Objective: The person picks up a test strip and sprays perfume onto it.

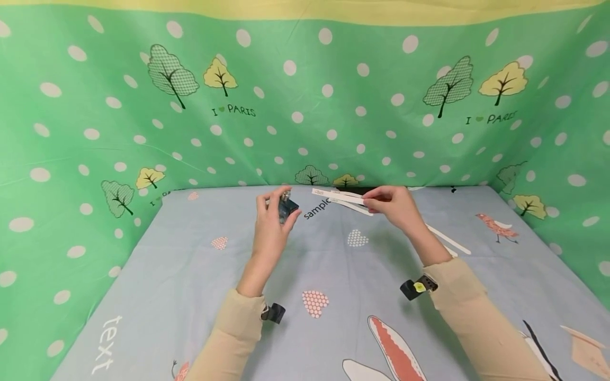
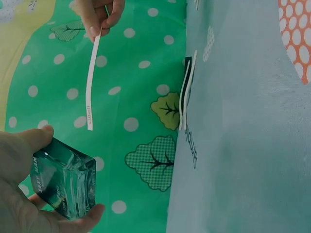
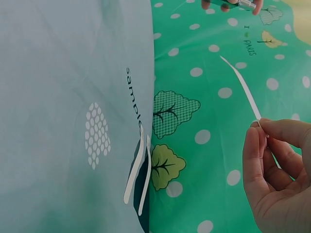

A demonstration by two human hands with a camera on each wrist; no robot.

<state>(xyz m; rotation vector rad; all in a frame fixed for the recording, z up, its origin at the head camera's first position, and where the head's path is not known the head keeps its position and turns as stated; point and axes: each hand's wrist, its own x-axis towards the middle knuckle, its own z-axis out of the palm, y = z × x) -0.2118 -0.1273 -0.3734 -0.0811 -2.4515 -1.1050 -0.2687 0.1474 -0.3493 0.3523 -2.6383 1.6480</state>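
Two hands work above a blue-grey printed cloth (image 1: 190, 280). The left hand (image 1: 271, 227) holds a dark teal glass perfume bottle (image 2: 65, 177), fingers curled round it; its silver sprayer (image 3: 247, 4) shows at the top. The bottle is raised off the cloth, left of the printed word "sample". The right hand (image 1: 396, 206) pinches a white paper test strip (image 3: 247, 92) between thumb and fingertips, its free end pointing toward the bottle, well apart from it. Below, two loose strips (image 3: 136, 167) lie by a flat dark object (image 3: 145, 222) at the cloth's back edge. Other white strips (image 1: 449, 239) lie near the right forearm.
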